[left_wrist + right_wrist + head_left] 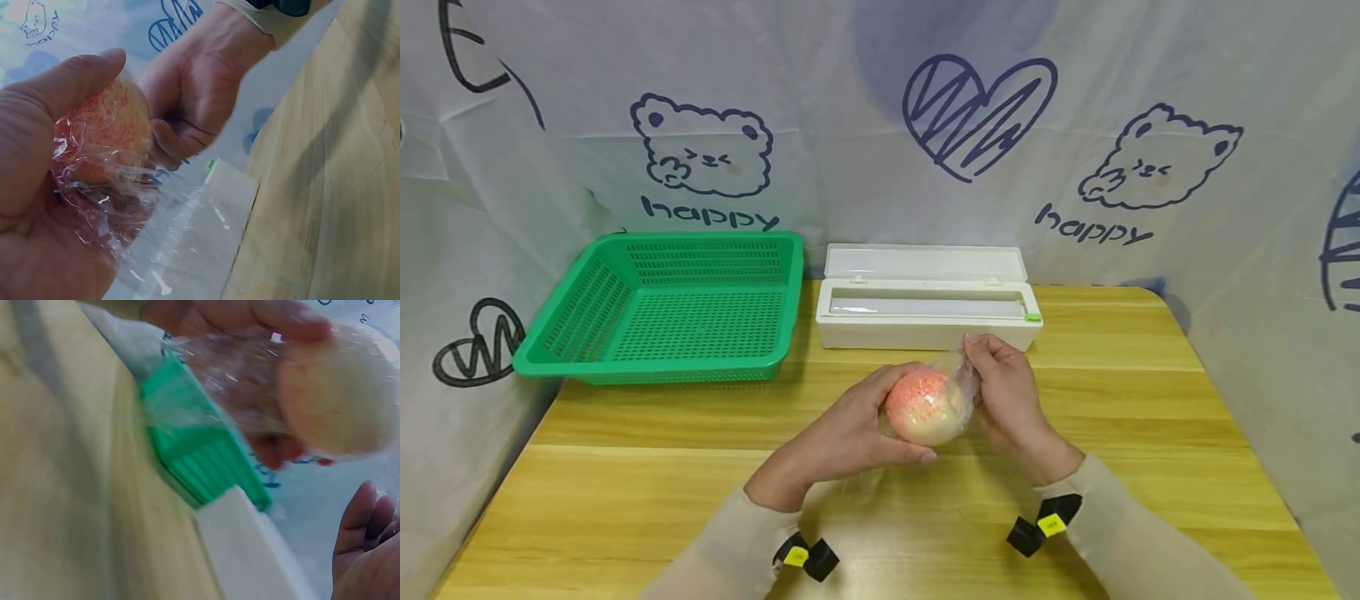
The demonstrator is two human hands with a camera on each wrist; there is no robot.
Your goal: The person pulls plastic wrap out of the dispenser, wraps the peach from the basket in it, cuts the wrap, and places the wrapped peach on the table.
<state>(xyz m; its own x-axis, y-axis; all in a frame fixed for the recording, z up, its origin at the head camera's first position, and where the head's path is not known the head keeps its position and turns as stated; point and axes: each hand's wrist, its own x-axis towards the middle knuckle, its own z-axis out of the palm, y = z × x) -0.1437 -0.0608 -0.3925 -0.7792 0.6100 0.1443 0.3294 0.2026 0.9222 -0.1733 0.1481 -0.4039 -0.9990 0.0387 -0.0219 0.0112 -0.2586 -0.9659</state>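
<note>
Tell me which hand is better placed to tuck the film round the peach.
Probably the right hand: it pinches the clear film beside the peach, while the left hand is occupied holding the peach itself.

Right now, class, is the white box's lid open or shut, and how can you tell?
Open: in the head view, the lid lies back behind the white box, leaving its top uncovered.
</note>
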